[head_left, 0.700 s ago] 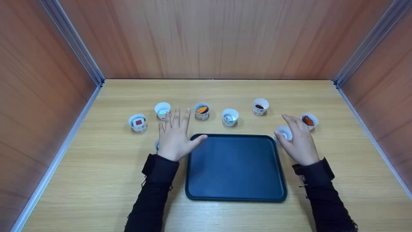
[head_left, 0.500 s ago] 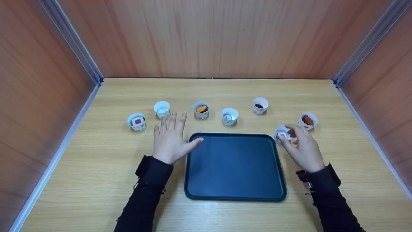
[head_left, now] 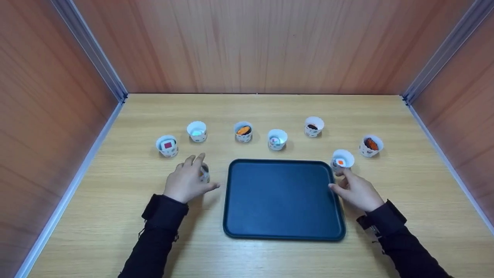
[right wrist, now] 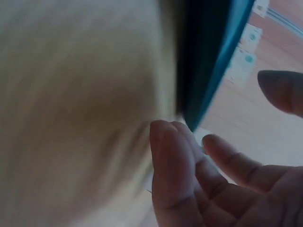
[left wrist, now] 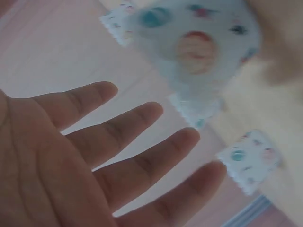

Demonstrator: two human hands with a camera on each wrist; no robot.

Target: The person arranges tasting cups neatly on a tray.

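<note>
My left hand [head_left: 187, 179] reaches over the table left of the tray, fingers spread and thumb held apart. Beside its fingers stands a small patterned paper cup [head_left: 205, 174], partly hidden by the hand. In the left wrist view the cup [left wrist: 199, 47] looms blurred beyond the straight fingers [left wrist: 147, 165]. My right hand [head_left: 357, 193] is at the tray's right edge, fingers loosely bent, thumb apart, holding nothing. Just beyond its fingertips stands a cup [head_left: 342, 159] with an orange-and-white piece inside. The right wrist view shows bent fingers [right wrist: 173, 165] close to the tray's edge.
A dark blue tray [head_left: 283, 200] lies between the hands. Several more paper cups stand in a loose arc behind it, including one with a red-and-white piece [head_left: 167, 146], one with an orange piece [head_left: 243, 132] and one with a reddish-brown piece [head_left: 371, 146]. Wooden panels enclose the table.
My left hand has drawn back and left, beside the near-left cup, with fingers less stretched. My right hand has come back from over the orange-and-white piece's cup toward the tray's edge.
</note>
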